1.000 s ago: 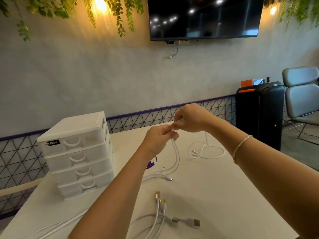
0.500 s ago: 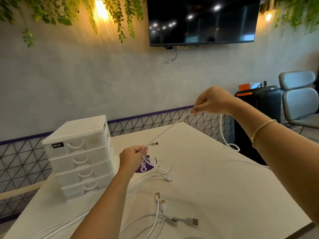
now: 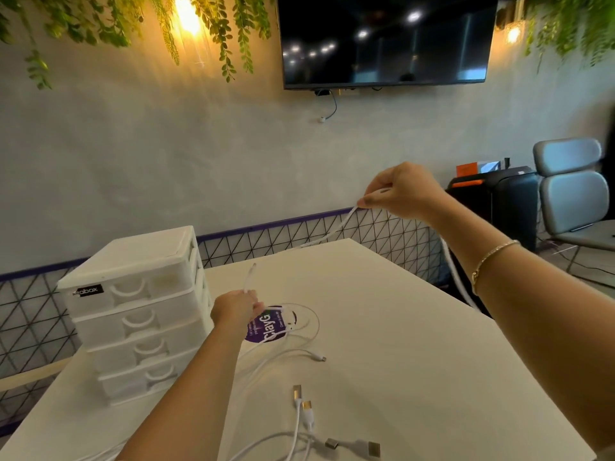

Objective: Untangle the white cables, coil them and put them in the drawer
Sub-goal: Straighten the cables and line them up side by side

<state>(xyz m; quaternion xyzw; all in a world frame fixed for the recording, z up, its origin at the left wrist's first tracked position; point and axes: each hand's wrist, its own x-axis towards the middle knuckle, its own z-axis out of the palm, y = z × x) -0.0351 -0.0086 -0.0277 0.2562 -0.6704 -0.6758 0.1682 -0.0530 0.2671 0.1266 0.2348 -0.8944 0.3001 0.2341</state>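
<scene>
My right hand (image 3: 401, 192) is raised over the table's far right corner and pinches a white cable (image 3: 332, 232). From that hand the cable hangs down past my wrist and also runs left, blurred, toward my left hand (image 3: 237, 307). The left hand grips the cable near its end, low over the table beside the drawer unit; a short plug end (image 3: 250, 276) sticks up from the fist. More white cables (image 3: 289, 352) loop on the table below it. Another bunch with gold and silver plugs (image 3: 307, 424) lies near the front edge. The white drawer unit (image 3: 133, 311) has all drawers closed.
The white table (image 3: 416, 361) carries a purple round sticker (image 3: 269, 327). A wire-grid fence runs behind the table. A black cabinet (image 3: 499, 201) and a grey chair (image 3: 572, 188) stand at the right. A television hangs on the wall.
My hands have moved apart: the right rose up and right, the left dropped toward the table. The cable that was bunched between them is now drawn out, and the loop at the far right left the tabletop.
</scene>
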